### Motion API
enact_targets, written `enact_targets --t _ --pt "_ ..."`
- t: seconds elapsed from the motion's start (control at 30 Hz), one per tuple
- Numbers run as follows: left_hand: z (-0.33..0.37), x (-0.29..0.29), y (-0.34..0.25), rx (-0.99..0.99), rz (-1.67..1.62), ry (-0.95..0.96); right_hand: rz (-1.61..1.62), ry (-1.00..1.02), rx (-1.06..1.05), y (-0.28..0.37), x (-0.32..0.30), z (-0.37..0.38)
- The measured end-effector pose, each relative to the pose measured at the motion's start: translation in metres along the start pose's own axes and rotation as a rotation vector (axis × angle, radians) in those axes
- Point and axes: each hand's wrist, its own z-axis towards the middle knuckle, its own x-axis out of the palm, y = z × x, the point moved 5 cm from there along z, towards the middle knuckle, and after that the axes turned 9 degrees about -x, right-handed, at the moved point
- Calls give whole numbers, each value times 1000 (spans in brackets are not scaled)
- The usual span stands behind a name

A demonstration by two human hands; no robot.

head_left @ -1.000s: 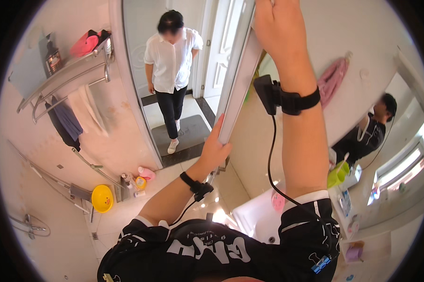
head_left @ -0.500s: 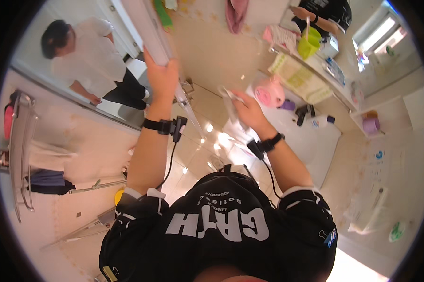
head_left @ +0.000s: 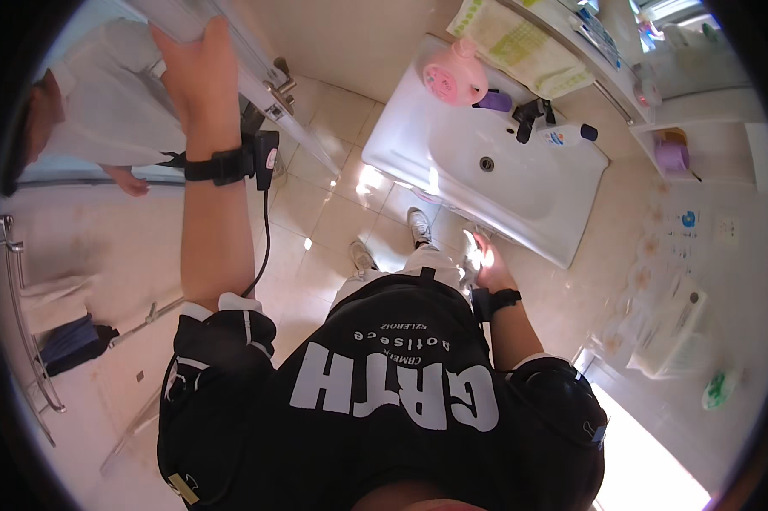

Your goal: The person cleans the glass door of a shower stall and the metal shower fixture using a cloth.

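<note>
Black fabric forms the nearest thing, a short-sleeved shirt with large white lettering (head_left: pixel 392 392). Beyond it, the right hand (head_left: pixel 493 266) hangs low beside the front of a glossy white rectangular washbasin (head_left: pixel 563 200); glare hides its fingers, so I cannot tell whether it holds anything. Farther forward and left, the left hand (head_left: pixel 201 77) grasps the edge of a white door with a metal lever handle (head_left: pixel 252 72). A rounded pink container (head_left: pixel 452 78) stands at the basin's back corner. Past the door is a person in a white shirt (head_left: pixel 111 85).
</note>
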Motion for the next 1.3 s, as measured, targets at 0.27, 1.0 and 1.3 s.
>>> enact_targets --t 0.27,1.0,1.3 --pt "-7 32 -28 100 -46 -53 904 45 685 6 31 98" --pt "-16 55 -42 -9 138 -228 840 541 790 29 13 183" --pt "-11 46 -49 89 73 -154 858 579 918 30 5 163"
